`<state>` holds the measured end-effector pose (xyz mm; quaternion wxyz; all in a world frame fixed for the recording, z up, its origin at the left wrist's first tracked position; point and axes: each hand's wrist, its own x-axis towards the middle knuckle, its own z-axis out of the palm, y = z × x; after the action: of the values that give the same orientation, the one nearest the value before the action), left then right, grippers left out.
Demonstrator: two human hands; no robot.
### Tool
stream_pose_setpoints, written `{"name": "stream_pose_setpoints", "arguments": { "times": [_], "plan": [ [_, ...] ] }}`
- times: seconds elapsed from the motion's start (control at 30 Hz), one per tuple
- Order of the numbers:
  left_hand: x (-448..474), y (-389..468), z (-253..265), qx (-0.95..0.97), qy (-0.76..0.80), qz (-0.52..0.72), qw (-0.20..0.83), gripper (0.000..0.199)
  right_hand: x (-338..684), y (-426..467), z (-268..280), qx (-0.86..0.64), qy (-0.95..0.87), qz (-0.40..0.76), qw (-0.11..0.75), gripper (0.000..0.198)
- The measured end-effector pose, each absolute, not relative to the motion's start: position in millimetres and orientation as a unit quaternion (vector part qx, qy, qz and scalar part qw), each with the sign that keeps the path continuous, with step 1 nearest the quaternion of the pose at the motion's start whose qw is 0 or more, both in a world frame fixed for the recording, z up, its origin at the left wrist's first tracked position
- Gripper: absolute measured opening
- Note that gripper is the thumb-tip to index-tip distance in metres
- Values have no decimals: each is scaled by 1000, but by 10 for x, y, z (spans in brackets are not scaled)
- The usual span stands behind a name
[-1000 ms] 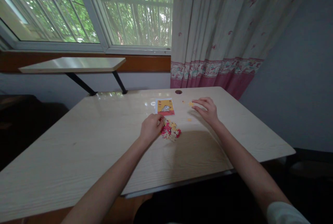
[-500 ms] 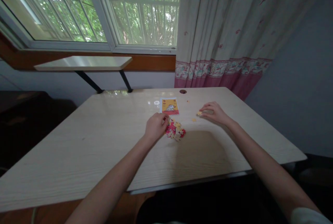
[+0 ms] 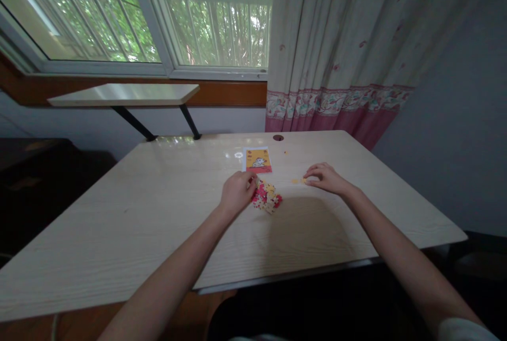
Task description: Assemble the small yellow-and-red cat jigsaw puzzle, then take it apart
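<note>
A heap of red, yellow and cream jigsaw puzzle pieces (image 3: 266, 197) lies on the table in front of me. My left hand (image 3: 238, 191) rests at the heap's left edge, fingers curled together; what they hold, if anything, is hidden. To the right, my right hand (image 3: 324, 177) pinches a small yellow puzzle piece (image 3: 304, 180) low at the tabletop. Just left of it lies another yellow piece (image 3: 294, 181); whether the two touch I cannot tell. Behind the heap is a picture card (image 3: 259, 160) with a white animal on orange and red.
The pale wooden table (image 3: 158, 225) has a cable hole (image 3: 278, 138) at its back edge. A tiny orange bit (image 3: 285, 152) lies near that hole. At the back left, a raised shelf (image 3: 127, 95) stands on black legs. A curtain (image 3: 336, 56) hangs behind.
My right hand has come down and slightly nearer with the yellow piece, bringing it level with the loose yellow one. My left hand has stayed by the heap.
</note>
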<state>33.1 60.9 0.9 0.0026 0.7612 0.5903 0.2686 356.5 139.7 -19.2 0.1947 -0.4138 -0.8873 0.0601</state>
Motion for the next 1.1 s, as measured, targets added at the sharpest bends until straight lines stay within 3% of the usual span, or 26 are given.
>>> {"name": "stream_pose_setpoints", "arguments": {
  "times": [0.3,0.7,1.1],
  "plan": [
    [318,619,-17,759,592,271,0,18,3350,1264,-109,-351,-908,71,218,21],
    [327,617,4,761,588,275,7,16,3124,1066,-157,-337,-924,-30,177,27],
    [347,604,13,766,584,269,9,18,3082,1198,-184,-305,-937,-17,171,31]
  ]
}}
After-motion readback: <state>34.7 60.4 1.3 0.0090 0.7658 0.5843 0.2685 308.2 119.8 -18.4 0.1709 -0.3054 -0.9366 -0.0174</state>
